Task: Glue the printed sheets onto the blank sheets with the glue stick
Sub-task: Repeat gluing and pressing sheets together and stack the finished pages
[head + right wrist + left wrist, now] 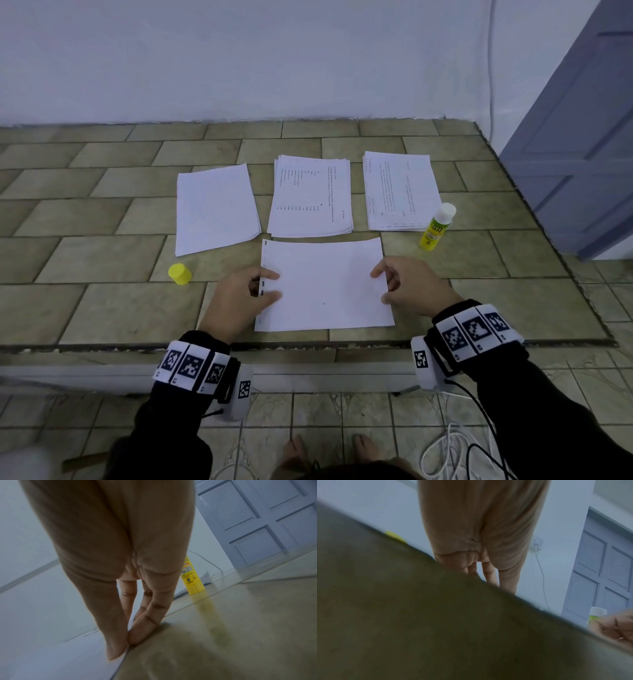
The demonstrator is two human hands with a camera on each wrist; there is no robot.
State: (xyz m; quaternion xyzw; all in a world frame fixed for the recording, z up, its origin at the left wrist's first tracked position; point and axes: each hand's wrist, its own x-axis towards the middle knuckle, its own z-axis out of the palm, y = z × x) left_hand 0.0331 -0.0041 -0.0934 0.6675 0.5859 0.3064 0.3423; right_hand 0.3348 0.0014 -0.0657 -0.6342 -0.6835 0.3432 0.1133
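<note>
While both hands pinched the white sheet, the layout was this:

Sheet held: white rectangular paper sheet [325, 284] lay flat on the tiled olive surface [102, 301], long axis running from one hand to the other, small black marks along its left edge.

Left hand: left hand [239, 301] clamped on the sheet's left edge, thumb on top, other fingers mostly hidden.

Right hand: right hand [407, 284] clamped on the right edge; in the right wrist view thumb and fingertips [137, 635] met at the paper's edge.

Glue stick: yellow cylindrical glue stick with white top [437, 226] stood upright, uncapped, ahead and to the outside of the right hand, near it; well apart from the left hand.

Cap: yellow plastic cap [180, 274] sat just outside the left hand.

Stacks: plain white paper stack [215, 209] ahead of the left hand; two printed paper stacks [311, 195] ahead, between the hands and toward the right.

Nearer hand: right, judged best placed to reach the glue.
</note>
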